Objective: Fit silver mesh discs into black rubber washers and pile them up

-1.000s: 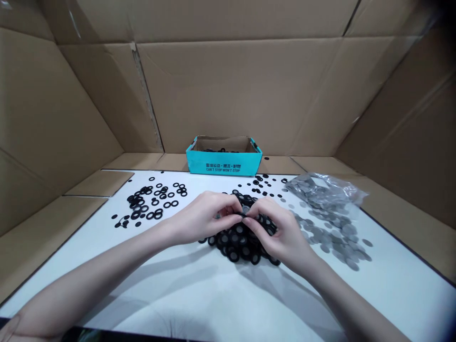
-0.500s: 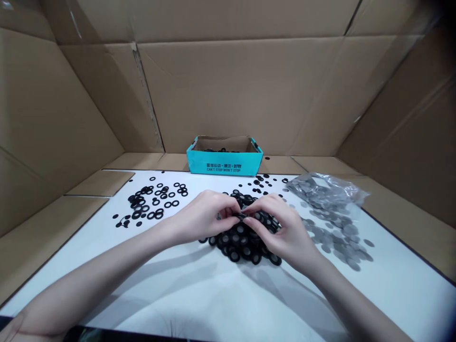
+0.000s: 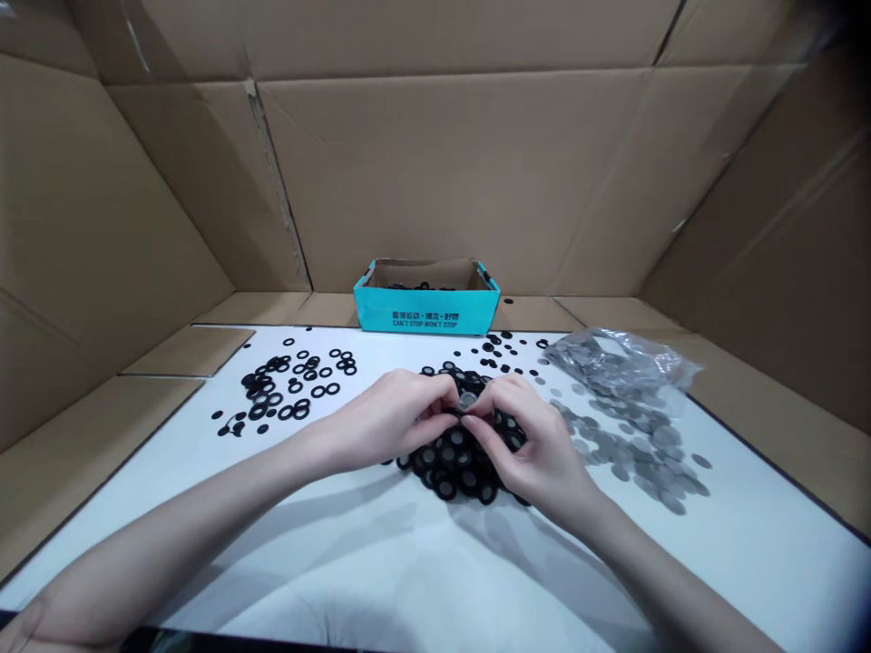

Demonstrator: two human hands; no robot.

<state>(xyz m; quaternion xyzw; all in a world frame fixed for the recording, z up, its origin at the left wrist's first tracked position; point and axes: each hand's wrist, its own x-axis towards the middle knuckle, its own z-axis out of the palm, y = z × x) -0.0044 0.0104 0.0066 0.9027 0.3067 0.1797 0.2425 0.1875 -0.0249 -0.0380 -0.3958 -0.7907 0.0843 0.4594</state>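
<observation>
Both hands meet over a pile of black rings with grey centres (image 3: 455, 461) in the middle of the white table. My left hand (image 3: 398, 413) has its thumb and fingers pinched at a small piece, mostly hidden between the fingertips. From the right, my right hand (image 3: 534, 435) pinches at the same spot, its fingertips touching or nearly touching those of the left. A grey disc (image 3: 466, 400) shows just above the fingertips. What exactly the fingers hold is too small to make out.
Loose black rings (image 3: 298, 385) lie at the left. Grey discs (image 3: 643, 453) spread at the right below a clear plastic bag (image 3: 612, 358). A turquoise box (image 3: 427, 311) holding black pieces stands at the back. Small black discs (image 3: 500, 349) are scattered behind the pile. Cardboard walls (image 3: 442, 172) surround the table.
The fingers have shifted slightly around the pinched piece, and a grey disc shows more clearly above them. The whole view has moved a little.
</observation>
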